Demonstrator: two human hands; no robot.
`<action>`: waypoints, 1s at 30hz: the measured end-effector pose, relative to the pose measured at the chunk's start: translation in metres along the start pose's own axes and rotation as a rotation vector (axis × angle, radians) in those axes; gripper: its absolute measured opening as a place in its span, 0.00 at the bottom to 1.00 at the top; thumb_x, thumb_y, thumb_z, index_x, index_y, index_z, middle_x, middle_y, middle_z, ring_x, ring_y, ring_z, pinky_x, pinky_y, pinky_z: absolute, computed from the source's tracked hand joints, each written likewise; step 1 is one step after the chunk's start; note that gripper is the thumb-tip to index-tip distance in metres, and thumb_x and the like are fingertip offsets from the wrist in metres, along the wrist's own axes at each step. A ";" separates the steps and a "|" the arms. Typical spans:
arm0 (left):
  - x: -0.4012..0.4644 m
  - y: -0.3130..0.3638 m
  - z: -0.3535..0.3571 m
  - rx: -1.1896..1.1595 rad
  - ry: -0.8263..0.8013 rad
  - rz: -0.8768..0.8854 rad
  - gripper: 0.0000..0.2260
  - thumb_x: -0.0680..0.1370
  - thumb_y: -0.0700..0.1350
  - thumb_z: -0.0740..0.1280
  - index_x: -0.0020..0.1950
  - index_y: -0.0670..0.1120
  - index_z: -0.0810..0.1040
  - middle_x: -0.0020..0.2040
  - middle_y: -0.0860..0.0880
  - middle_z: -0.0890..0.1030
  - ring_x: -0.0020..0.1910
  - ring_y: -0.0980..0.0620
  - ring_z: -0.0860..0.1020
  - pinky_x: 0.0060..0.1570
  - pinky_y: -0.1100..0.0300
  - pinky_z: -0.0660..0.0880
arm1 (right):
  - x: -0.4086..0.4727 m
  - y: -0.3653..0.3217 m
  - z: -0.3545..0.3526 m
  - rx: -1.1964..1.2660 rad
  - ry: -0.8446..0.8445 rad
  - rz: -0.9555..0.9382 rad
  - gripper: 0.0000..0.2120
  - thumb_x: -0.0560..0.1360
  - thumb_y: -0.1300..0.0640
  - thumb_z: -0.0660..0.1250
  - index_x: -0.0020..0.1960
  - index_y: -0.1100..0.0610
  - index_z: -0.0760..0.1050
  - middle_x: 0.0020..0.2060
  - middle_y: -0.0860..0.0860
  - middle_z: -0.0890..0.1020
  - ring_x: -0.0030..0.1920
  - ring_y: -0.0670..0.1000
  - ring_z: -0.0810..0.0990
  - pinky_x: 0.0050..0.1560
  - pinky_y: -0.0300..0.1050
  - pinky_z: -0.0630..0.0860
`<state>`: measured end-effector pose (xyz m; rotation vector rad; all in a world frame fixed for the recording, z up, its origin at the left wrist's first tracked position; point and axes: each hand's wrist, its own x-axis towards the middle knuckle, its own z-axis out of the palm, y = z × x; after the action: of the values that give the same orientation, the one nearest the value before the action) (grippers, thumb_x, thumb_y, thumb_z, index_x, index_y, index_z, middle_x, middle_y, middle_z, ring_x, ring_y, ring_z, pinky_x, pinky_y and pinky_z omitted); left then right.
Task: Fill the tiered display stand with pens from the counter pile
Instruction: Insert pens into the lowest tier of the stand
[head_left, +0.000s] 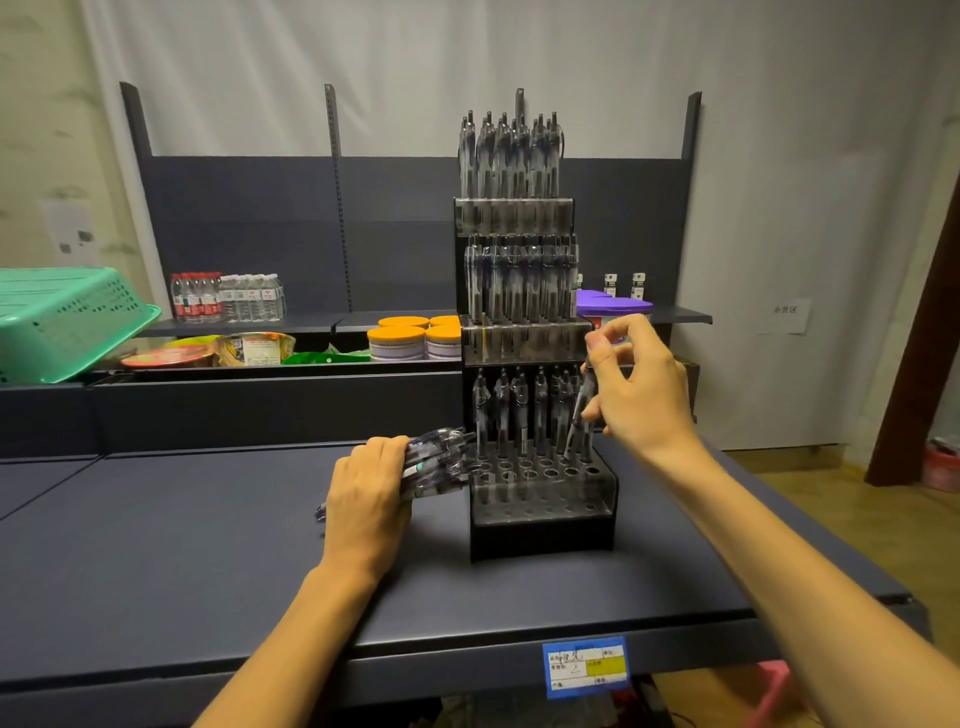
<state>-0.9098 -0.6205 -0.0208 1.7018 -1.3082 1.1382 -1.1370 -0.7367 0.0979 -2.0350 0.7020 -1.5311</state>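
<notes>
A black tiered display stand (540, 535) stands on the dark counter (208, 545). Its top two tiers are packed with clear pens; the bottom tier has one back row of pens (519, 410) and several bare holes in front. My left hand (366, 499) grips a bundle of clear pens (441, 462) just left of the stand's bottom tier. My right hand (636, 387) pinches a single pen (579, 415) at the right end of the bottom tier's back row, its tip down at a hole.
A green plastic basket (62, 317) sits at the far left. Behind the counter lie water bottles (228, 296), orange-lidded tubs (415, 338), a purple-lidded tub (613, 306) and food packs. A blue price label (584, 665) hangs on the counter's front edge.
</notes>
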 end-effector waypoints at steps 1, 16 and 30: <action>0.000 0.001 -0.001 0.002 0.001 0.006 0.14 0.69 0.36 0.61 0.53 0.44 0.69 0.40 0.42 0.77 0.34 0.43 0.72 0.33 0.54 0.68 | 0.000 0.000 0.000 -0.017 -0.009 -0.002 0.07 0.80 0.51 0.61 0.48 0.55 0.71 0.36 0.49 0.80 0.25 0.48 0.80 0.24 0.37 0.74; -0.002 0.000 -0.001 0.022 -0.010 0.040 0.13 0.70 0.40 0.56 0.54 0.44 0.70 0.41 0.43 0.76 0.37 0.46 0.69 0.35 0.55 0.66 | 0.005 0.004 0.005 -0.440 -0.183 0.083 0.09 0.77 0.48 0.67 0.48 0.52 0.82 0.42 0.51 0.82 0.46 0.51 0.78 0.43 0.45 0.74; -0.001 0.002 -0.002 -0.004 -0.036 0.042 0.13 0.71 0.40 0.56 0.54 0.45 0.70 0.42 0.44 0.77 0.37 0.45 0.71 0.35 0.55 0.69 | -0.027 -0.015 0.033 -0.260 -0.454 -0.118 0.08 0.74 0.47 0.69 0.45 0.51 0.82 0.37 0.45 0.82 0.38 0.43 0.78 0.43 0.42 0.76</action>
<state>-0.9119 -0.6191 -0.0211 1.7064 -1.3733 1.1329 -1.1100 -0.7047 0.0804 -2.5387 0.6303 -1.0111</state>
